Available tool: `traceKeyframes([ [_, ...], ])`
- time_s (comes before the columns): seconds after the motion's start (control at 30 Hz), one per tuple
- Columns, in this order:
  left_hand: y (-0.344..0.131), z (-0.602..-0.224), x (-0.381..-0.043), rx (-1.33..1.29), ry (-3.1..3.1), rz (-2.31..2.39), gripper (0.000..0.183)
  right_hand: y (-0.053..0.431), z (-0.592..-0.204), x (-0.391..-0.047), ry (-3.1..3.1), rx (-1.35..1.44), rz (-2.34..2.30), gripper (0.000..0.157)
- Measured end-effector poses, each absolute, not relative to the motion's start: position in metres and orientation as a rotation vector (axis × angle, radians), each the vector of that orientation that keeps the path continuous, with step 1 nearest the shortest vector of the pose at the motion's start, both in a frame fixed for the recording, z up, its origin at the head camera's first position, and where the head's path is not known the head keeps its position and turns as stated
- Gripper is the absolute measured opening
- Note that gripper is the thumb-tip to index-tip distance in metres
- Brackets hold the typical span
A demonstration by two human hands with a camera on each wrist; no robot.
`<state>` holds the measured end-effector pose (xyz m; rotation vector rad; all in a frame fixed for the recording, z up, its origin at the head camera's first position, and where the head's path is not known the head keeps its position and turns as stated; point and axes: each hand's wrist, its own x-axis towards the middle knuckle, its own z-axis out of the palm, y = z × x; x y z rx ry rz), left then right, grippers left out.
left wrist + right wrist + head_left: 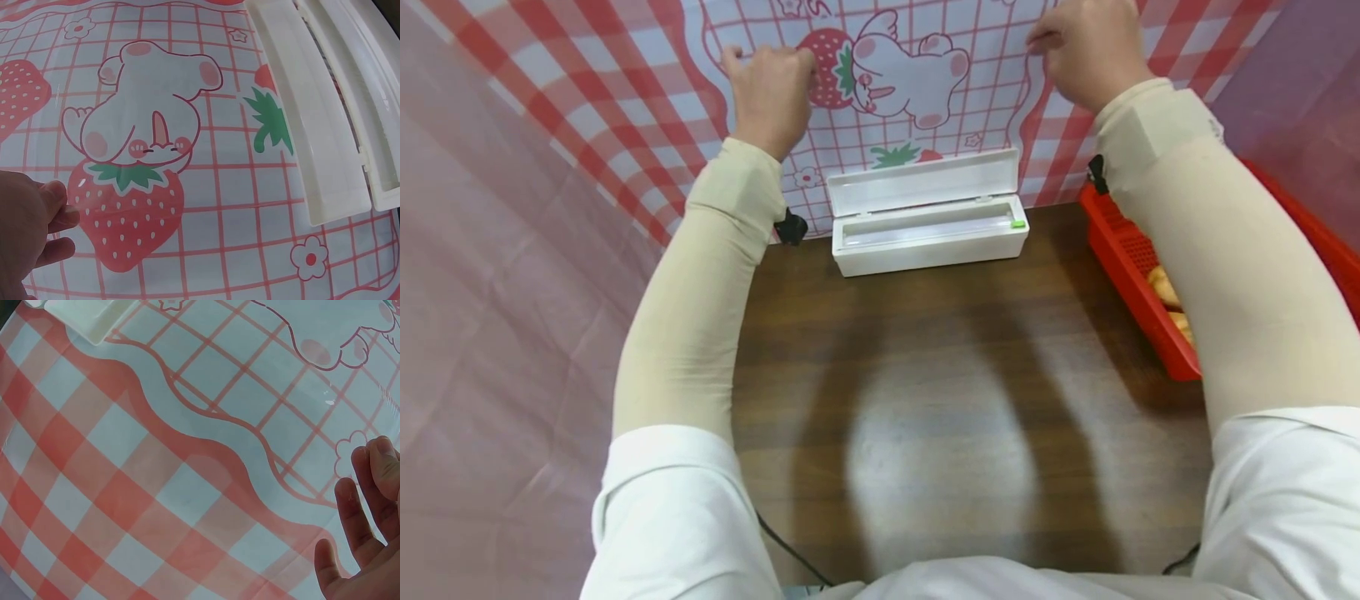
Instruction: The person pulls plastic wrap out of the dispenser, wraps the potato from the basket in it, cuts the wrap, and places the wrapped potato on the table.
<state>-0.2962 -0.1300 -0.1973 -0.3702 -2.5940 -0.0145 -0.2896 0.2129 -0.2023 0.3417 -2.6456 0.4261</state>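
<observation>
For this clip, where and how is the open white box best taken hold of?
The white box is probably best gripped by both short ends, below the raised lid, from left and right together: it lies long and narrow across the table, while the lid stands open along its back edge and might swing.

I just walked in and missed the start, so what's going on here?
Someone has their left hand and right hand out past an open white box on the table, by a printed sheet. Neither touches the box. I can't tell whether they pinch something clear. A red basket at right holds tan items.
</observation>
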Motion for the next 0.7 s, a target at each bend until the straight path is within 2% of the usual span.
traceKeyframes([
  [0.5,-0.127,-0.187,-0.300,-0.344,-2.614,0.004,0.025,0.210,-0.187,-0.279,-2.663,0.323,0.480,0.041],
  [0.7,-0.126,-0.182,-0.301,-0.335,-2.605,-0.026,0.027,0.215,-0.182,-0.284,-2.740,0.240,0.560,0.048],
])
